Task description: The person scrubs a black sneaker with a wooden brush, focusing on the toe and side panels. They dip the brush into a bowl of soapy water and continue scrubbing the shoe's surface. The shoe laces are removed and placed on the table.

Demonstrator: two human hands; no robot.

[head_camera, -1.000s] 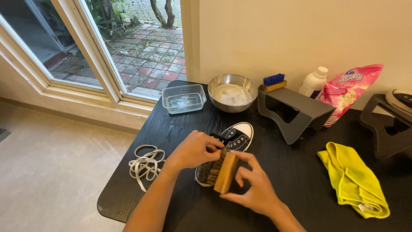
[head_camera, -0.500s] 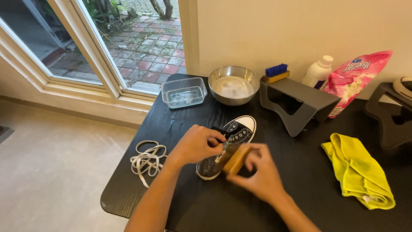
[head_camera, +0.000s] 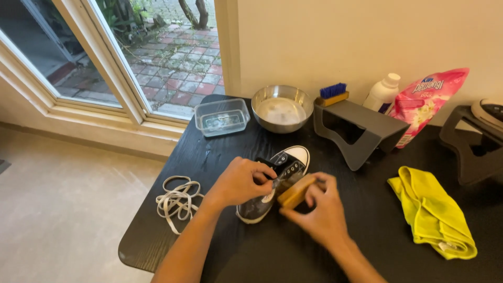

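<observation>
A black sneaker with a white toe cap (head_camera: 283,170) lies on the black table (head_camera: 262,257), toe pointing away from me. My left hand (head_camera: 238,181) grips the sneaker across its laced top. My right hand (head_camera: 319,212) holds a wooden brush (head_camera: 296,191) pressed against the sneaker's right side.
White shoelaces (head_camera: 175,202) lie at the table's left edge. At the back stand a clear plastic tub (head_camera: 221,117), a steel bowl of white liquid (head_camera: 281,109), a grey shoe stand (head_camera: 356,128) with a blue brush (head_camera: 332,93), a white bottle (head_camera: 382,93) and a pink pouch (head_camera: 427,99). A yellow cloth (head_camera: 432,212) lies right.
The brush in my right hand has slid forward along the sneaker's side, toward the toe. My left hand stays on the sneaker.
</observation>
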